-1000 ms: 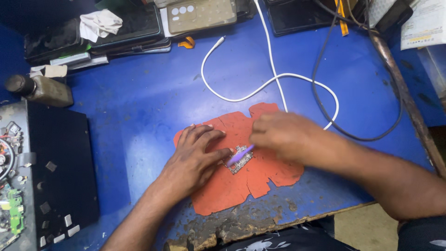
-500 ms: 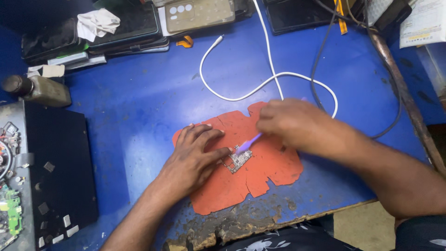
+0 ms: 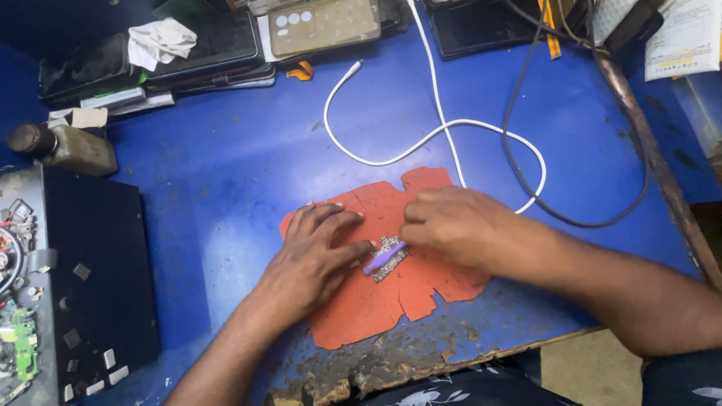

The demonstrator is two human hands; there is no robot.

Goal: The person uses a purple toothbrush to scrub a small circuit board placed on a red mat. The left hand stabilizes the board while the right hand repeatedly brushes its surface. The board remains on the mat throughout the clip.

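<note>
A small circuit board (image 3: 390, 254) lies on a torn orange mat (image 3: 376, 301) on the blue table (image 3: 226, 180). My left hand (image 3: 314, 252) rests flat on the mat, its fingertips pressing the board's left edge. My right hand (image 3: 451, 225) grips a thin purple tool (image 3: 383, 259) whose tip lies across the board.
A white cable (image 3: 421, 139) and a black cable (image 3: 526, 173) loop behind the mat. A dark bottle (image 3: 64, 146) lies at the left. A black tray (image 3: 83, 278) with small parts sits at the left edge. Phones, a case (image 3: 323, 26) and a white cloth (image 3: 158, 41) line the back. The table's front edge is worn.
My right hand shifted slightly left and down, bringing the purple tool flatter over the board. My left hand stayed on the mat, holding the board.
</note>
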